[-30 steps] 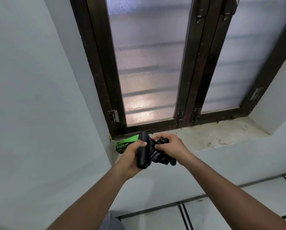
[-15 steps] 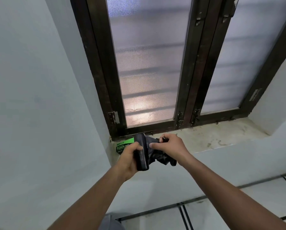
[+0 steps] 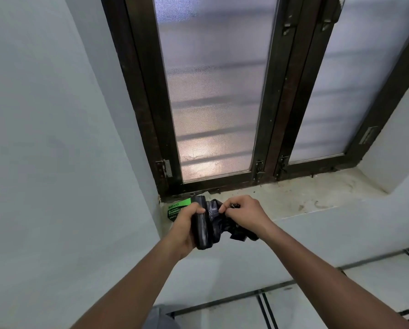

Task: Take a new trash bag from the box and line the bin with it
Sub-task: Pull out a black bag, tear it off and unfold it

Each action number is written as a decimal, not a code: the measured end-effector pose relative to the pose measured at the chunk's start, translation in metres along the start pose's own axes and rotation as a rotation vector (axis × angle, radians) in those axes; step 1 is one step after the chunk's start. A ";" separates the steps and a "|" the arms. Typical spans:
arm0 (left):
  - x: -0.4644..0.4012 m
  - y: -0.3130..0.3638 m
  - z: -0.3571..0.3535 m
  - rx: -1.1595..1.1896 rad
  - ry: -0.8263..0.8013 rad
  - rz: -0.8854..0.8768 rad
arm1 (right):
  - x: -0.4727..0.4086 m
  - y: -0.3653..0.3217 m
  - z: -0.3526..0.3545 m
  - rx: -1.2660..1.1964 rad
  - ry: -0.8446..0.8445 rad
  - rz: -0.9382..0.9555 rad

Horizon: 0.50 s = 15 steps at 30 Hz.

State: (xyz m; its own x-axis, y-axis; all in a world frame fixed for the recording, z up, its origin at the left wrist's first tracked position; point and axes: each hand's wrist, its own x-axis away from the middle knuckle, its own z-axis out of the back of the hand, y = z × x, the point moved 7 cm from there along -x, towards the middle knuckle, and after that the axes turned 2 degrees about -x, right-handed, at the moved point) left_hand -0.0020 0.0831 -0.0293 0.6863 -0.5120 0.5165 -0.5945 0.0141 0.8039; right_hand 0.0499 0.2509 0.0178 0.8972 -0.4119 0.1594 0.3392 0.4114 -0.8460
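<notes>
A black roll of trash bags (image 3: pixel 202 231) stands upright in my left hand (image 3: pixel 183 226), whose fingers and thumb wrap round it. My right hand (image 3: pixel 242 213) pinches the loose, crumpled end of a black bag (image 3: pixel 232 227) that trails off the roll to the right. Both hands hover just in front of the left end of the window sill. Behind my left hand lies the green and black bag box (image 3: pixel 176 208), partly hidden by the hand. No bin shows in the head view.
A stained concrete window sill (image 3: pixel 305 200) runs right from the box, below a dark-framed frosted window (image 3: pixel 213 96). A white wall (image 3: pixel 56 162) stands close on the left. Tiled floor with dark lines (image 3: pixel 317 302) lies below.
My right hand has shifted its pinch up along the loose bag end, close to the roll's top. My left hand keeps its grip on the roll, almost still.
</notes>
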 end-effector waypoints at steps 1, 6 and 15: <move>-0.001 0.000 0.000 0.004 0.000 -0.002 | -0.001 0.002 0.001 -0.014 0.016 -0.002; 0.000 0.002 -0.007 0.024 -0.065 0.009 | 0.001 0.005 0.003 -0.016 0.101 0.032; 0.001 0.007 -0.012 -0.101 -0.036 -0.100 | 0.002 0.012 0.006 0.008 0.191 -0.012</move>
State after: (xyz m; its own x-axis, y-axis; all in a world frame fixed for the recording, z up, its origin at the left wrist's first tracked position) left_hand 0.0000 0.0929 -0.0199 0.7232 -0.5460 0.4229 -0.4774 0.0473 0.8774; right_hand 0.0576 0.2601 0.0110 0.8233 -0.5633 0.0690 0.3522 0.4119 -0.8404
